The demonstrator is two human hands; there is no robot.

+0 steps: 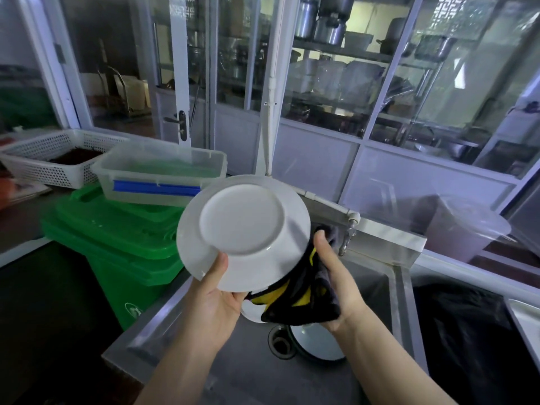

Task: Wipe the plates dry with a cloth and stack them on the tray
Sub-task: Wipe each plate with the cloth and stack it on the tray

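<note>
I hold a white plate [244, 229] up over the steel sink [377, 287], its underside turned toward me. My left hand [217, 293] grips its lower rim, thumb on the underside. My right hand [336, 282] holds a dark cloth with yellow patches [304, 299] against the plate's far face, which is hidden. Down in the sink basin lies another white plate [318, 343] beside the drain [279, 343], and a white piece shows just under the cloth. A steel tray edge [526, 317] shows at the far right.
A green wheeled bin [117, 244] stands left of the sink with a clear plastic box [157, 173] on its lid. A white perforated basket [52, 159] sits further left. A tap [349, 226] juts over the sink's back. A dark basin [461, 331] lies right of the sink. Glass partitions stand behind.
</note>
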